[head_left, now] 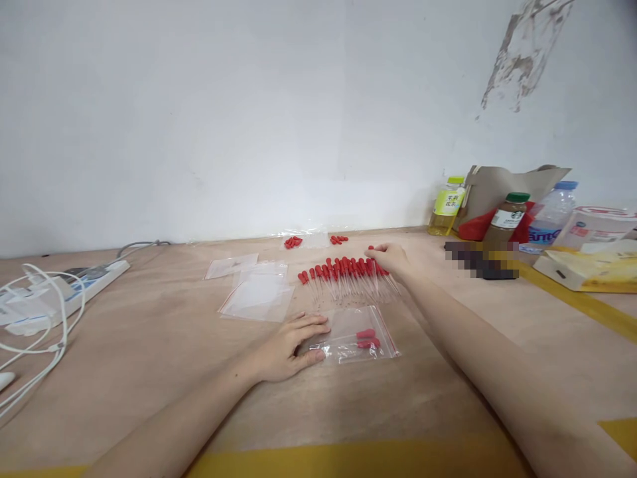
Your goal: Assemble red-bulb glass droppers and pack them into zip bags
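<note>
My left hand (293, 348) lies on the table at the left edge of a clear zip bag (343, 325), fingers stretched and thumb apart, touching the plastic. Inside the bag are droppers with red rubber bulbs (367, 338), their clear tubes toward my left hand. Beyond it, a row of glass droppers (343, 269) lies with red bulbs pointing away from me. My right hand (391, 257) is at the right end of this row, thumb and fingers pinched on the red bulb of a dropper (371, 251); its tube is hard to pick out among the others.
Flat empty zip bags (261, 292) lie left of the droppers. Loose red bulbs (293, 243) rest on clear plastic by the wall. At left is a power strip (99, 292) with white cables. Several bottles, including a green-capped one (505, 222), a paper bag (512, 182) and packages stand at right.
</note>
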### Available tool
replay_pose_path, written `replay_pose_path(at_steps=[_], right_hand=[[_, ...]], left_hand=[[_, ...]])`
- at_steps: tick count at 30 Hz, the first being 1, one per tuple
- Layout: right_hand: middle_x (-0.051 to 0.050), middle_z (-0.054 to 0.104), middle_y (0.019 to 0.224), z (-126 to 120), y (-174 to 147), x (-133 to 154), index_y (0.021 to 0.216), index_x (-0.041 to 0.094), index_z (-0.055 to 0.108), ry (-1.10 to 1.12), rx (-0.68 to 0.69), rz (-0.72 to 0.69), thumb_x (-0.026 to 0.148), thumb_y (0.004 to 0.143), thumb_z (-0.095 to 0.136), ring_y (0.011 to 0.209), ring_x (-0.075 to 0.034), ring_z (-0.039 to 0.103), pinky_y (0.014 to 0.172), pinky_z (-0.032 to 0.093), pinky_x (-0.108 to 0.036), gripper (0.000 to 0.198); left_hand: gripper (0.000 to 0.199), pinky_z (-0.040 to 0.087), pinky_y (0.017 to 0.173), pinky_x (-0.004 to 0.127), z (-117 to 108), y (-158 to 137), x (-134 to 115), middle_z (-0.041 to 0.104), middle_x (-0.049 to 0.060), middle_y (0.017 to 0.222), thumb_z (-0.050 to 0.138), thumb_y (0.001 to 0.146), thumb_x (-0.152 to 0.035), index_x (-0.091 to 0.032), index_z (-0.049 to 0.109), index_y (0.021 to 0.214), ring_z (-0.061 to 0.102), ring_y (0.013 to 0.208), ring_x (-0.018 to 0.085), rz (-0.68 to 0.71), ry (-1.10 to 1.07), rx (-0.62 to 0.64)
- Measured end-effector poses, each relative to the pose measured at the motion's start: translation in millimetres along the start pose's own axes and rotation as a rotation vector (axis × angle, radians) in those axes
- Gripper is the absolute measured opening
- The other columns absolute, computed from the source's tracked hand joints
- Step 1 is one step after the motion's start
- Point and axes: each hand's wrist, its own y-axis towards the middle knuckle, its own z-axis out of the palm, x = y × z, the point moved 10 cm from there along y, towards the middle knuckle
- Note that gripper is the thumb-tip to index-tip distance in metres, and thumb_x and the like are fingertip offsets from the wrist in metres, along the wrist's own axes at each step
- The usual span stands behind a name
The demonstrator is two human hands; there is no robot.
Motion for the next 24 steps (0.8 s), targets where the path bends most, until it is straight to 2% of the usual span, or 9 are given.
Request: replay_pose_path(at_steps=[3, 6, 9, 15, 19, 22, 24], right_hand=[[-0.001, 0.058, 0.061, -24, -11, 11, 0.074, 0.015, 0.053, 0.160, -0.013, -0.015, 0.033, 0.068, 0.059, 0.043, -0.007, 0.044, 0.041, 0.034, -0.020, 0.019], [0.003, 0.056, 0.061, -56, -35, 12, 0.094, 0.018, 0.042, 0.410, -0.100, -0.081, 0.027, 0.064, 0.064, 0.044, -0.008, 0.048, 0.039, 0.036, -0.019, 0.037], [0.007, 0.051, 0.058, -67, -61, -3, 0.094, 0.021, 0.041, 0.441, -0.102, -0.099, 0.028, 0.063, 0.065, 0.043, -0.008, 0.049, 0.037, 0.036, -0.018, 0.040], [0.005, 0.051, 0.059, -51, -86, -46, 0.080, 0.019, 0.048, 0.542, -0.021, 0.022, 0.030, 0.065, 0.066, 0.042, -0.005, 0.046, 0.037, 0.038, -0.016, 0.026], [0.005, 0.053, 0.057, -34, -95, -61, 0.078, 0.019, 0.047, 0.688, -0.004, 0.148, 0.024, 0.069, 0.065, 0.044, -0.005, 0.049, 0.039, 0.042, -0.015, 0.021], [0.004, 0.056, 0.058, -17, -108, -65, 0.078, 0.020, 0.045, 0.799, 0.090, 0.287, 0.018, 0.071, 0.064, 0.049, -0.008, 0.056, 0.049, 0.049, -0.018, 0.020], [0.001, 0.060, 0.063, -6, -118, -63, 0.076, 0.020, 0.045, 0.848, 0.210, 0.363, 0.015, 0.069, 0.065, 0.057, -0.010, 0.061, 0.059, 0.053, -0.022, 0.022]], left_hand=[[0.042, 0.021, 0.107, 0.042, 2, -1, 0, 0.039, 0.004, 0.136, 0.042, 0.087, -0.043, -0.028, 0.043, 0.127, 0.034, 0.126, 0.020, -0.001, 0.031, 0.030], [0.040, 0.019, 0.107, 0.042, 6, -1, 0, 0.034, 0.002, 0.139, 0.039, 0.089, -0.043, -0.031, 0.043, 0.126, 0.029, 0.128, 0.020, 0.006, 0.063, 0.070], [0.039, 0.020, 0.107, 0.043, 6, 0, 0, 0.031, 0.001, 0.140, 0.037, 0.089, -0.042, -0.033, 0.042, 0.127, 0.027, 0.129, 0.020, 0.011, 0.075, 0.084], [0.039, 0.023, 0.106, 0.043, 7, 0, 1, 0.031, 0.001, 0.141, 0.037, 0.090, -0.042, -0.034, 0.042, 0.127, 0.026, 0.129, 0.021, -0.003, 0.076, 0.095], [0.038, 0.024, 0.105, 0.043, 7, 0, 0, 0.030, 0.000, 0.141, 0.037, 0.090, -0.042, -0.036, 0.042, 0.126, 0.025, 0.130, 0.022, -0.014, 0.069, 0.105], [0.044, 0.026, 0.104, 0.043, 5, -1, 1, 0.031, 0.001, 0.140, 0.037, 0.089, -0.044, -0.034, 0.034, 0.132, 0.026, 0.129, 0.023, -0.048, 0.052, 0.097], [0.052, 0.030, 0.102, 0.041, 1, -1, 0, 0.033, 0.003, 0.139, 0.039, 0.088, -0.044, -0.030, 0.025, 0.136, 0.031, 0.126, 0.022, -0.069, 0.026, 0.069]])
